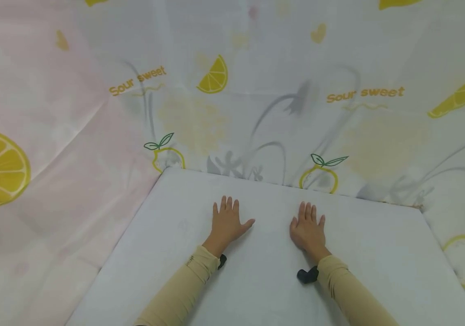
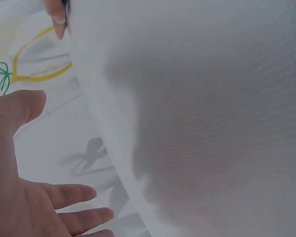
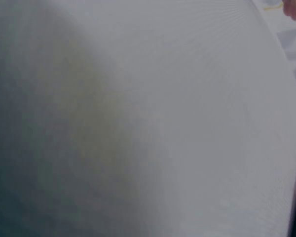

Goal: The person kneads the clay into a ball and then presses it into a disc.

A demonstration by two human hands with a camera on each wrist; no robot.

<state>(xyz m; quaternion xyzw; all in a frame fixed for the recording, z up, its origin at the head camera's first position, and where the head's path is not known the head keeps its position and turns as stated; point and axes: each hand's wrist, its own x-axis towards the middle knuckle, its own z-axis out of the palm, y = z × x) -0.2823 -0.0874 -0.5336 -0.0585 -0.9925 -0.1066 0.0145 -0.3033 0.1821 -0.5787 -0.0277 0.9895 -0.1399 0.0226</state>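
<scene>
My left hand (image 1: 227, 224) is over the middle of a white table (image 1: 265, 290), fingers straight and pointing to the far edge, thumb spread to the right. To its right, my right hand (image 1: 309, 230) has its fingers extended, back turned up. Neither one holds anything. In the left wrist view, the left palm and fingers (image 2: 74, 195) show beside the white surface, with part of another hand (image 2: 56, 17) at the top. The right wrist view is mostly blurred white surface, with fingertips (image 3: 292, 9) in the corner. Whether the hands touch the table cannot be told.
Printed cloth (image 1: 256, 113) with lemons and "Sour sweet" lettering hangs behind the table and along both sides. A black wrist device (image 1: 307, 275) sits under the right wrist, another (image 1: 222, 261) under the left. Beige sleeves (image 1: 179, 290) cover the forearms.
</scene>
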